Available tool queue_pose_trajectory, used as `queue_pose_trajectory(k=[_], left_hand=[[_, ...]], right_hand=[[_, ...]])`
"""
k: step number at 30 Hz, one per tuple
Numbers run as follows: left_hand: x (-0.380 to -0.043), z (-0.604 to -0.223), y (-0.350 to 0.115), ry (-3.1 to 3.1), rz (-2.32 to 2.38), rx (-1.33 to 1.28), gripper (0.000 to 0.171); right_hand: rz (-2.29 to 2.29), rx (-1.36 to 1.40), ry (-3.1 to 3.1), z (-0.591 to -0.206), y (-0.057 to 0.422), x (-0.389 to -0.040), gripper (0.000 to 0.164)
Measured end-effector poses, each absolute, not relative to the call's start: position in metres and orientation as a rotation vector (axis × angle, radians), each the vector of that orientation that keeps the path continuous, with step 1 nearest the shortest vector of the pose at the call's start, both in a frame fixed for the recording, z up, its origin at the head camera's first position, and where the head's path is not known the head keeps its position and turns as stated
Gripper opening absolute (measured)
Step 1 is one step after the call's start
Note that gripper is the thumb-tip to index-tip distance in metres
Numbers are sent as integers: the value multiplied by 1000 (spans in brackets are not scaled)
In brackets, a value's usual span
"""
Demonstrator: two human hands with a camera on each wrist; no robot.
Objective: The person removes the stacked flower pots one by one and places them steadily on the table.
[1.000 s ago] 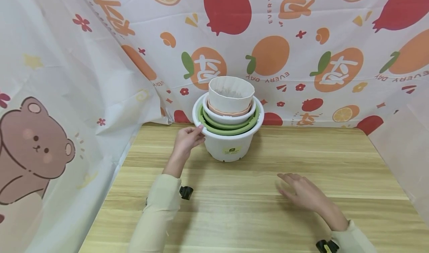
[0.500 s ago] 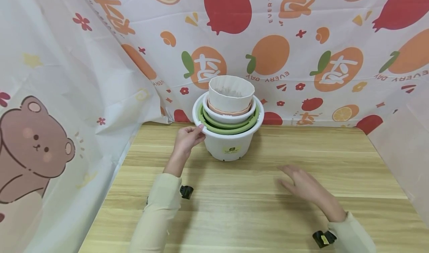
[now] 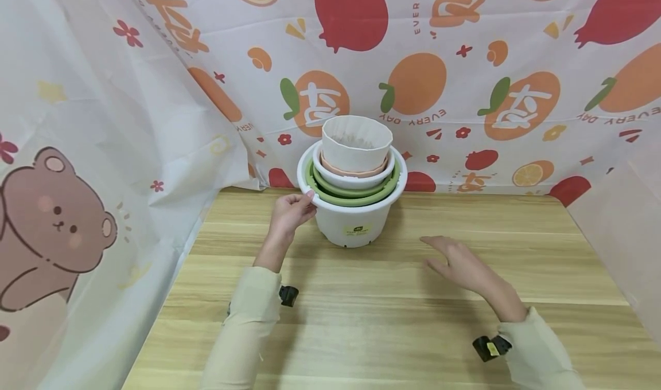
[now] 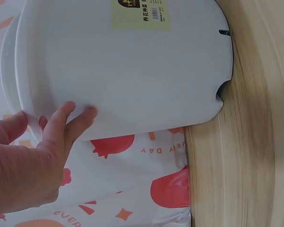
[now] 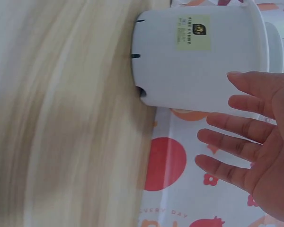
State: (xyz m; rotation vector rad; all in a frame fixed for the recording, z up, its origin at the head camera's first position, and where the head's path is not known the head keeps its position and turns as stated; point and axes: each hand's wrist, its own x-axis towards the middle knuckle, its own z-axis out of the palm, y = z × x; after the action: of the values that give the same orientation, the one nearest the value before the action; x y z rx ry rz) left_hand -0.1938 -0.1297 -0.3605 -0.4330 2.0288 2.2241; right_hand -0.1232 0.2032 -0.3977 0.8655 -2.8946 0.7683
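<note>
A large white flowerpot [image 3: 330,225] with a yellow label stands upright at the back of the wooden table. Nested inside it are green pots [image 3: 356,201], a smaller white pot [image 3: 353,183], a peach pot [image 3: 356,174] and a fluted white pot [image 3: 357,156] on top. My left hand [image 3: 289,215] pinches the large pot's rim at its left, thumb above and fingers underneath, as the left wrist view [image 4: 42,153] also shows. To the right of the stack, my right hand [image 3: 459,264] hovers apart from it, fingers spread and holding nothing.
A fruit-print sheet [image 3: 413,28] hangs right behind the pots. Another pale sheet with a bear [image 3: 57,223] covers the left side. The wooden table [image 3: 361,315] stretches in front, and a pale sheet [image 3: 625,223] borders it on the right.
My right hand has moved up and slightly left, closer to the flowerpots. My left hand stays at the rim, and the stack has not moved.
</note>
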Motion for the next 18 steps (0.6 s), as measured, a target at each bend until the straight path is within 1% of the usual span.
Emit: queue_pose_trajectory(k=[8,18], left_hand=[[-194,-361,-131,2055,2191,-442,35],[-194,-362,-129,2026,2222,-460,33]], right_hand=[[807,845,-2926,-384,189,-136,42],[855,875,-2892,-365,180,-150,41]])
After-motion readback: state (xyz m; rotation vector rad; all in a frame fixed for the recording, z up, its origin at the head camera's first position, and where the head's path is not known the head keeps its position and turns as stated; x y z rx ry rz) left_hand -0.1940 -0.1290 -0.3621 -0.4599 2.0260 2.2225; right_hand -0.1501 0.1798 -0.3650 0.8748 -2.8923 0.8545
